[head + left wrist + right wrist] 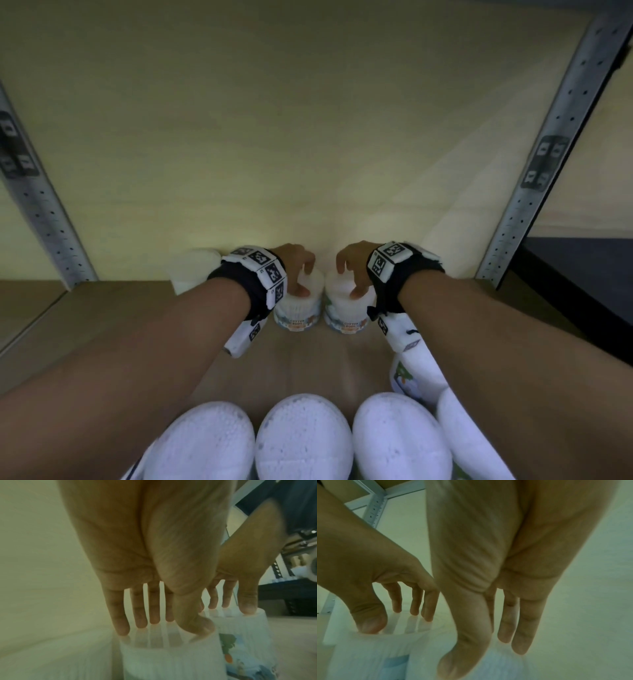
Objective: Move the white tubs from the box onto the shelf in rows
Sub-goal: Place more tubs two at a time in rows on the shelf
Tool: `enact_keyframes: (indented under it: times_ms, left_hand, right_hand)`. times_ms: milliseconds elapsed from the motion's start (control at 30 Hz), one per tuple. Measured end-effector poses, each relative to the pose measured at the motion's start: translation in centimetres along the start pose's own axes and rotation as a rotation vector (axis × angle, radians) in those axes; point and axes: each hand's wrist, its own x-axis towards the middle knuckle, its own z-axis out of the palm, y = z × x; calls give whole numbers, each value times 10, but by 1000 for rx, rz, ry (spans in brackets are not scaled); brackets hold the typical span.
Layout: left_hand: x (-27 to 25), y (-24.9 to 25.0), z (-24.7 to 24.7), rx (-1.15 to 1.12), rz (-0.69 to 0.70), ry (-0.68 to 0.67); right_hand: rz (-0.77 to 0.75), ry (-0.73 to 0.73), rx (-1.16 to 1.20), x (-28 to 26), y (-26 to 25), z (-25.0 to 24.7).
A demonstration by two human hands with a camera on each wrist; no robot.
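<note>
1. Head view: two small white ribbed plastic tubs, left tub [298, 305] and right tub [346, 306], stand upright side by side at 12 o'clock, deep on the tan shelf [102, 318].
2. Left hand [291, 262] and right hand [356, 260] each claw fingertips around a lid rim.
3. Probably light, stiff and smooth-walled; best gripped at the lid rim.

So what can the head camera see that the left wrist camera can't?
Only the head view shows the row of tubs near the bottom edge, both forearms with their wristbands, and the shelf posts on both sides. Only the left wrist view shows the left palm and fingertips close up, touching the tub rim. Both show the left hand and right hand, each gripping the top of one tub, the two tubs side by side on the shelf.
</note>
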Motion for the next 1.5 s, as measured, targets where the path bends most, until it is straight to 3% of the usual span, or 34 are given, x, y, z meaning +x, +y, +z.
enact_keyframes:
  times_ms: [67, 167, 233, 333, 433, 467, 533, 600, 667, 767, 800, 933, 1200, 1500]
  left_hand:
    - [-8, 7, -1, 37, 17, -38]
    - [-24, 19, 0, 66, 34, -68]
    - [-37, 25, 3, 79, 42, -68]
    - [-54, 32, 7, 81, 55, -61]
    - [-66, 41, 11, 81, 77, -57]
    - [-70, 44, 11, 82, 88, -61]
    - [-77, 49, 12, 84, 103, -71]
    - [-83, 52, 14, 75, 116, -78]
    - [-88, 54, 16, 67, 132, -77]
    - [-95, 59, 17, 52, 122, -85]
    - [-98, 61, 18, 49, 118, -84]
    - [-108, 64, 20, 28, 112, -54]
    - [-121, 58, 25, -94, 66, -29]
    - [-134, 21, 14, -224, -46, 102]
  right_hand:
    - [27, 24, -8, -22, -7, -3]
    - [-70, -22, 43, -139, -43, -36]
    - [8, 32, 119, -168, -54, -37]
    - [11, 33, 141, -155, -52, -11]
    - [-90, 67, 193, -53, -22, 50]
    - [-81, 59, 206, -65, -21, 51]
    - [-99, 24, 206, -166, -45, 15]
    - [-123, 18, 236, -214, -59, 0]
    - [-84, 41, 272, -205, -56, 11]
    - [-184, 42, 337, -130, -29, 68]
    - [-191, 24, 338, -131, -27, 69]
    - [-214, 76, 262, -244, -59, 19]
    - [-203, 99, 348, -266, -64, 19]
    - [-173, 214, 436, -266, -72, -7]
